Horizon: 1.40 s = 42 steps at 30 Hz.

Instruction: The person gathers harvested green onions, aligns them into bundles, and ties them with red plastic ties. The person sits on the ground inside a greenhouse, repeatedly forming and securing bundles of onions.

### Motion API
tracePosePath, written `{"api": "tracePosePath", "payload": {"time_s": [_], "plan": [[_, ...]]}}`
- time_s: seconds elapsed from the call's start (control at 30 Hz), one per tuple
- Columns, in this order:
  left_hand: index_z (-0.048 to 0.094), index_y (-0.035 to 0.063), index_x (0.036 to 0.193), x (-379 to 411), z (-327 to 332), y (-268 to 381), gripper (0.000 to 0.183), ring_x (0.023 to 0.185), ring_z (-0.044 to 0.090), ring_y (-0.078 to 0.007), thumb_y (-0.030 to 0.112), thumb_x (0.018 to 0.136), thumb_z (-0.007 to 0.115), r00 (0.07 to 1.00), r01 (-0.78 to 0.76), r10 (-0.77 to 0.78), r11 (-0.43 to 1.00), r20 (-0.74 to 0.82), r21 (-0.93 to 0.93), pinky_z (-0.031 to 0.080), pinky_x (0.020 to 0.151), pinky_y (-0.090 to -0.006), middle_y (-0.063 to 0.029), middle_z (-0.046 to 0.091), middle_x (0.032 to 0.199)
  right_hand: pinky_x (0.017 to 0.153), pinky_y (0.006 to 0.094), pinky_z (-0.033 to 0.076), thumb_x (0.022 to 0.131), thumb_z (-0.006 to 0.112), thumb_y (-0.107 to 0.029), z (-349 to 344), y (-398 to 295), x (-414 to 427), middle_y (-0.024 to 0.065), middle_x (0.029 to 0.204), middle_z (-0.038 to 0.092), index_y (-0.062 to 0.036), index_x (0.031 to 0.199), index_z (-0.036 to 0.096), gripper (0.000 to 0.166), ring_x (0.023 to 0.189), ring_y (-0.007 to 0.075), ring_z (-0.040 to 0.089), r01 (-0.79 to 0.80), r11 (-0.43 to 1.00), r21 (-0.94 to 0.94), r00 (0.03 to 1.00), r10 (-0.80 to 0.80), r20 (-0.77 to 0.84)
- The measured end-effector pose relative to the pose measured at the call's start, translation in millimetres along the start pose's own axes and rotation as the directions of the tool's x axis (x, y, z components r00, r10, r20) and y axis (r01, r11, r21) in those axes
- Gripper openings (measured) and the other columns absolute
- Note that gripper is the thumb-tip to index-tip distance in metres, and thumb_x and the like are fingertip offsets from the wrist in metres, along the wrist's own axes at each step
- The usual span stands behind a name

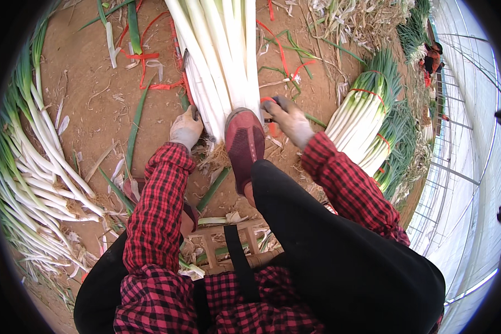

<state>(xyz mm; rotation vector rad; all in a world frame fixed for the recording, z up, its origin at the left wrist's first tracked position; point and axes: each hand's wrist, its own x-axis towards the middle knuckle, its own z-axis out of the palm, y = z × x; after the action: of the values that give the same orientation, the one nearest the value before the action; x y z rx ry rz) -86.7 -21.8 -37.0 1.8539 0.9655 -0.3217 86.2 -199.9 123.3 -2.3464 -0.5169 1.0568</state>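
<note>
A bundle of thick white leek-like green onion stalks (223, 54) lies straight ahead, its root ends towards me. My foot in a dark red shoe (245, 144) presses on the bundle near the roots. My gloved left hand (186, 128) is at the bundle's left side, by a red strip and the end of a thin metal rod; its fingertips are partly hidden. On the right side, my gloved right hand (289, 119) pinches a red plastic tie (268, 99) between thumb and fingers. A dark rod end shows just below that hand.
Loose green onions (46, 167) lie in a heap at the left. Bundles tied with red bands (359, 112) lie at the right. Red ties (144, 56) and leaf scraps litter the soil. A wooden stool (211, 250) is under me. Another person (433, 58) is far off at upper right.
</note>
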Motion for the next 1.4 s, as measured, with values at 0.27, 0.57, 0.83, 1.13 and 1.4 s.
{"api": "tracePosePath", "payload": {"time_s": [0.27,0.57,0.83,1.13,1.4], "plan": [[0.059,0.0021,0.123,21,-3,-7,0.042,0.116,0.059,-0.0387,0.027,0.091,0.046,0.986,-0.138,0.111,0.965,0.128,0.225,0.044,0.102,-0.0452,-0.0260,0.062,0.122,0.097,0.0489,0.040,0.099,0.040,-0.049,65,-7,16,0.0366,0.121,0.054,0.0050,0.130,0.048,0.062,0.116,0.0502,0.051,-0.027,0.998,-0.062,0.909,-0.001,-0.417],[0.057,0.0000,0.126,39,-1,-6,0.043,0.110,0.063,-0.0365,0.022,0.089,0.051,0.943,-0.247,0.167,0.930,0.288,0.270,0.049,0.095,-0.0438,-0.0246,0.064,0.118,0.080,0.0464,0.048,0.101,0.045,-0.039,49,14,22,0.0228,0.102,0.063,-0.0016,0.112,0.053,0.040,0.095,0.0389,0.062,0.008,1.000,0.014,0.935,-0.003,-0.355],[0.058,0.0133,0.098,34,-83,-47,0.021,0.078,0.069,-0.0147,0.033,0.098,0.050,0.916,0.194,0.157,0.631,0.368,-0.751,0.041,0.047,-0.0233,-0.0010,0.067,0.097,0.049,0.0258,0.045,0.098,0.057,-0.043,-38,23,8,0.0037,0.088,0.064,-0.0092,0.096,0.057,0.034,0.065,0.0149,0.064,-0.198,0.845,0.497,0.959,0.271,-0.078],[0.063,0.0123,0.104,-44,-125,-5,0.017,0.045,0.034,-0.0029,0.025,0.099,0.053,0.992,0.069,0.051,0.524,0.112,-0.849,0.022,0.040,-0.0201,0.0057,0.050,0.064,0.046,0.0232,0.038,0.095,0.058,-0.042,-59,-35,1,-0.0018,0.071,0.055,-0.0048,0.099,0.066,0.038,0.055,0.0058,0.047,-0.193,0.980,0.040,0.963,0.182,0.197],[0.065,0.0067,0.110,-92,-89,101,0.019,0.047,0.041,-0.0020,0.017,0.099,0.052,0.996,-0.087,0.069,0.592,-0.057,-0.801,0.029,0.041,-0.0176,0.0021,0.058,0.067,0.060,0.0306,0.050,0.093,0.053,-0.045,-62,-51,-33,0.0059,0.079,0.065,-0.0040,0.096,0.067,0.043,0.067,0.0137,0.062,0.061,0.983,-0.172,0.933,0.005,0.360]]}}
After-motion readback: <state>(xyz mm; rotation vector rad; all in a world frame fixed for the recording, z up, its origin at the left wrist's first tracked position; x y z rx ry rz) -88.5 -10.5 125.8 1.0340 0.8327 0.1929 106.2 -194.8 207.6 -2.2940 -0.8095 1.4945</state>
